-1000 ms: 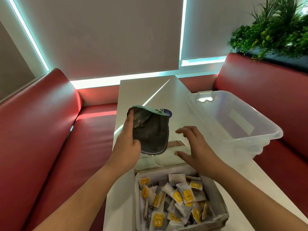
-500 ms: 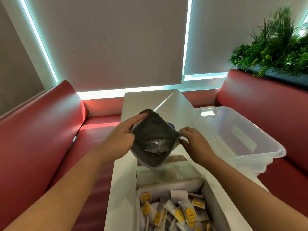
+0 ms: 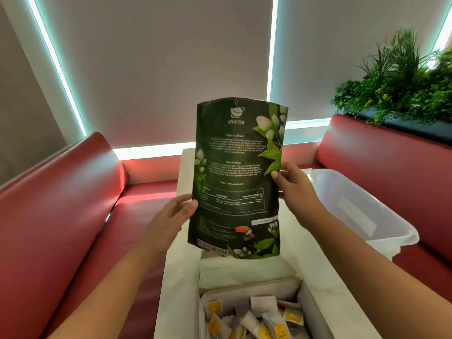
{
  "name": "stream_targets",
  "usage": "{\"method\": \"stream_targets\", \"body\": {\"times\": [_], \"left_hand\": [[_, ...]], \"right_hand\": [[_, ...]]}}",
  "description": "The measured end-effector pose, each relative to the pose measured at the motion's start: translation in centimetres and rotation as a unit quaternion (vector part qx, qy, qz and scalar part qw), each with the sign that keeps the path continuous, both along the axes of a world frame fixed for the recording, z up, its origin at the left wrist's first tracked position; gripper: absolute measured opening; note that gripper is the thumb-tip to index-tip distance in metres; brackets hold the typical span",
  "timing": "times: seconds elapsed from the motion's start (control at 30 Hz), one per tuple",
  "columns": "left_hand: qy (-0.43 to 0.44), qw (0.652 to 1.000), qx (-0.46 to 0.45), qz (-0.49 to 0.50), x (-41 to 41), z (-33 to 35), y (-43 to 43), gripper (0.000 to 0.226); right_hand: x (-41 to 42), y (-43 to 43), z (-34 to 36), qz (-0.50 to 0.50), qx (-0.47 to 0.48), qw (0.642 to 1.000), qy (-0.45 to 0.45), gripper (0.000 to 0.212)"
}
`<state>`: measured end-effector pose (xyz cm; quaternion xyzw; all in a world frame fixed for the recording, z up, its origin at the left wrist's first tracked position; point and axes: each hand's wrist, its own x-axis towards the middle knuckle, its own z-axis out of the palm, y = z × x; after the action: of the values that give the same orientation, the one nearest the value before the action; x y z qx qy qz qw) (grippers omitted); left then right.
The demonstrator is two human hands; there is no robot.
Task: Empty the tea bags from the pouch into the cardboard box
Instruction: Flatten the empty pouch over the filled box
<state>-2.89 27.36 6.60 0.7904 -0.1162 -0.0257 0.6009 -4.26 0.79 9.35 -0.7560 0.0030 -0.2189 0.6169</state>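
Note:
A dark green tea pouch with white flowers and printed text stands upright in the air above the table, its printed side facing me. My right hand pinches its right edge. My left hand touches its lower left edge with the fingers loosely spread. Below, at the bottom of the view, the open cardboard box holds several white tea bags with yellow labels.
A clear plastic bin sits on the white table to the right. Red padded benches flank the table on both sides. Green plants stand behind the right bench.
The pouch was held open and tilted towards me with its dark inside showing; now it is lifted higher, flattened and upright with its printed side showing.

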Motion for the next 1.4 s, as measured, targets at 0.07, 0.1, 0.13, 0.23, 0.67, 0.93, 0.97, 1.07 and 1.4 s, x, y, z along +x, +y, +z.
{"method": "stream_targets", "body": {"times": [0.07,0.1,0.13,0.23,0.67,0.93,0.97,1.07,1.4], "left_hand": [[0.005,1.000,-0.022,0.015,0.3,-1.3,-0.1,0.054],[0.018,0.999,-0.045,0.013,0.3,-1.7,-0.3,0.049],[0.035,0.997,-0.072,0.002,0.1,-2.1,-0.6,0.040],[0.042,0.992,-0.120,0.012,-0.4,-2.6,-1.9,0.017],[-0.220,0.952,0.002,0.211,-0.9,-1.9,-3.1,0.023],[-0.225,0.952,-0.024,0.205,-0.1,-1.4,-1.8,0.020],[-0.215,0.958,-0.035,0.189,0.0,-1.4,-1.5,0.020],[-0.131,0.980,-0.103,0.113,0.0,-0.5,-0.8,0.018],[-0.030,0.981,-0.186,0.044,0.5,2.4,-0.2,0.011]], "right_hand": [[0.0,0.0,0.7,0.008,0.037,0.999,-0.012,0.018],[0.0,0.1,1.0,0.015,0.054,0.998,-0.017,0.019],[-0.1,0.2,1.2,0.019,0.065,0.997,-0.021,0.019],[-0.4,0.4,1.2,0.017,0.096,0.995,-0.026,0.016],[-3.3,3.2,-4.3,-0.119,-0.074,0.990,-0.029,0.033],[-3.2,3.0,-5.2,-0.116,-0.029,0.992,-0.032,0.028],[-3.4,2.8,-5.4,-0.116,-0.036,0.992,-0.032,0.028],[-4.0,2.0,-6.1,-0.111,-0.050,0.992,-0.029,0.028],[-5.3,0.8,-3.7,0.089,-0.047,0.992,0.080,0.040]]}}
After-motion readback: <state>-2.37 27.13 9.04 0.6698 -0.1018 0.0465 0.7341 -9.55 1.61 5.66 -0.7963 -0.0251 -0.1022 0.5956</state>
